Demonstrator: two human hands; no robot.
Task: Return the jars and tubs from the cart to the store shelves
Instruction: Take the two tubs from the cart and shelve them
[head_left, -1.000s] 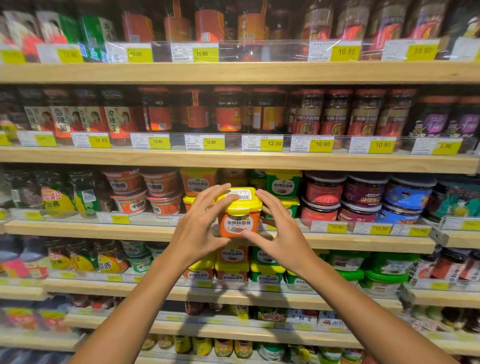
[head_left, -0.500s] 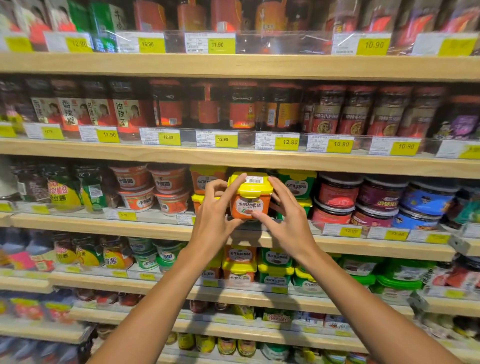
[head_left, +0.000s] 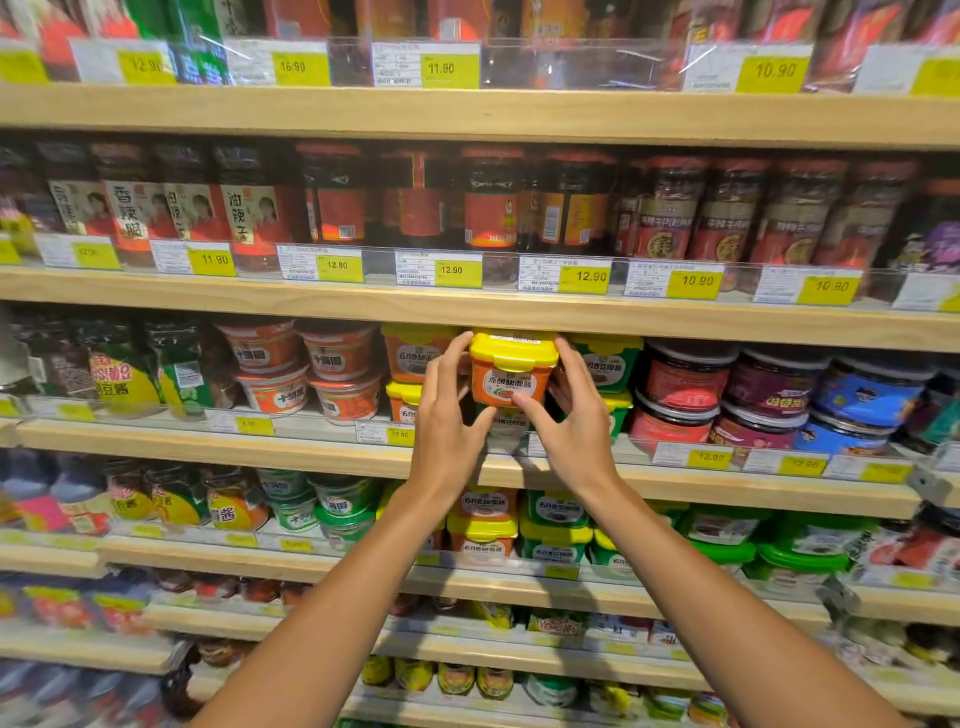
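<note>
tub (head_left: 511, 371) at third shelf (head_left: 727, 480) mouth, over a stacked tub, between orange and green tubs | left hand (head_left: 448, 415) + right hand (head_left: 576, 415) both gripping its sides | risk: tight gap, lid may catch upper shelf edge or knock neighbours

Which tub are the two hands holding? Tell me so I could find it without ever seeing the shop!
Find the third wooden shelf from the top, the one packed with tubs. Near its middle, the left hand and right hand hold the orange tub between them, high under the shelf above. It has a yellow lid like the orange tubs left of it, but the tubs right of it are green.
</note>
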